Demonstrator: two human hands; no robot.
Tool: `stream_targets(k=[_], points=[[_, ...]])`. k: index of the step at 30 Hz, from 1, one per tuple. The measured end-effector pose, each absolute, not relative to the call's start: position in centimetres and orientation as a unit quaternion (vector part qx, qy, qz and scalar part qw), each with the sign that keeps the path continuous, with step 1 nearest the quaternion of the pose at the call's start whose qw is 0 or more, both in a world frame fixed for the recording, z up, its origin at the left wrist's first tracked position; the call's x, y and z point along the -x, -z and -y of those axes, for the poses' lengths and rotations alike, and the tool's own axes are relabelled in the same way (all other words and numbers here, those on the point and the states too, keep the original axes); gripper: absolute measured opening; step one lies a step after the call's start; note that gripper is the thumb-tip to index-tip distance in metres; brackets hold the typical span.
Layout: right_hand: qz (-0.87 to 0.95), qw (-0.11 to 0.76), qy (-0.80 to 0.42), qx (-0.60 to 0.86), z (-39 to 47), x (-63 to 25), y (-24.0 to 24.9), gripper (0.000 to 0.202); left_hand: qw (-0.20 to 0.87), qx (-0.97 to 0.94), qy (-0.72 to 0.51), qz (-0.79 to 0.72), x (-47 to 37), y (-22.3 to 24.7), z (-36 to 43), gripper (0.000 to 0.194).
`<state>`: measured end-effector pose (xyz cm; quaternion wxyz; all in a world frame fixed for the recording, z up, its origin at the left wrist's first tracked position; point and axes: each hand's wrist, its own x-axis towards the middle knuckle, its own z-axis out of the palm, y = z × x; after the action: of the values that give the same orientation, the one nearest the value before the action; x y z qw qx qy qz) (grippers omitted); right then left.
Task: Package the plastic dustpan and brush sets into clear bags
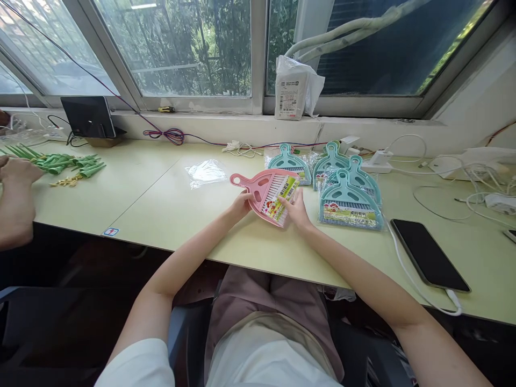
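Note:
A pink dustpan (258,188) with a brush nested in it is held tilted just above the table, its ring handle pointing left. My left hand (241,205) is closed on its lower left edge near the handle. Closed on the right side is my right hand (297,210), with the thumb over the printed label (288,192) that lies across the white bristles. Just right of it are several teal dustpan sets (350,196) in clear wrapping, overlapping one another. A clear plastic bag (206,172) lies flat to the left.
A black phone (430,253) with a white cable lies at the right. Far left, another person's hand (18,169) is by green plastic pieces (68,161). A tablet (89,118), bundled cable (171,135) and tissue pack (291,91) are along the window side.

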<state>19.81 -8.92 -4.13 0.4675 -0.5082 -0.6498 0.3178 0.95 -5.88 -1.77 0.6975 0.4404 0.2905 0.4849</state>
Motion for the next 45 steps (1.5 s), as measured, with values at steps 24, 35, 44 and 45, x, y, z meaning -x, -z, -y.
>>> stream_targets(k=[24, 35, 44, 45], points=[[0.424, 0.552, -0.553, 0.458, 7.9, -21.0, 3.6, 0.058, 0.369, -0.565, -0.577, -0.46, 2.0, 2.1, 2.7, 0.044], [0.412, 0.563, -0.548, 0.461, 8.3, -20.8, 2.8, 0.056, 0.044, -0.702, -0.14, -0.697, 8.0, 3.8, -0.8, 0.044], [0.434, 0.568, -0.526, 0.461, 8.6, -20.1, 3.2, 0.057, 0.011, -0.714, -0.12, -0.69, 4.2, 1.8, 3.6, 0.039], [0.432, 0.569, -0.525, 0.462, 8.5, -20.1, 3.3, 0.057, 0.006, -0.7, -0.102, -0.707, 4.1, 1.6, 3.8, 0.039]])
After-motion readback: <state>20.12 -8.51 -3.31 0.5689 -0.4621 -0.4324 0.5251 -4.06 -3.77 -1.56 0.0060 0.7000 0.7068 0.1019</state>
